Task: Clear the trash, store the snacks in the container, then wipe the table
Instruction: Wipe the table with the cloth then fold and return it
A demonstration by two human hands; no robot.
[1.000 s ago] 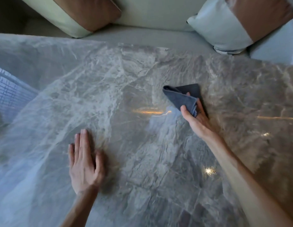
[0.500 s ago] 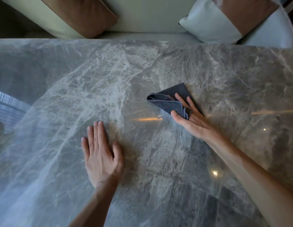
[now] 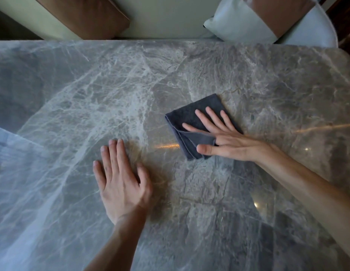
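Note:
A folded dark grey cloth (image 3: 186, 114) lies on the grey marble table (image 3: 72, 94), right of centre. My right hand (image 3: 225, 141) presses flat on it with the fingers spread. A flap of the cloth is caught between thumb and forefinger. My left hand (image 3: 121, 182) rests palm down on the bare marble to the left and nearer me, about a hand's width from the cloth, holding nothing. No trash, snacks or container are in view.
Beyond the table's far edge is a pale sofa seat (image 3: 166, 16) with a brown and cream cushion (image 3: 82, 14) at the left and a white and brown cushion (image 3: 258, 18) at the right. Light reflections streak the glossy tabletop.
My right hand has gone from bunching the cloth to lying flat on it with fingers spread. The left hand has slid right and further onto the table as the view shifted.

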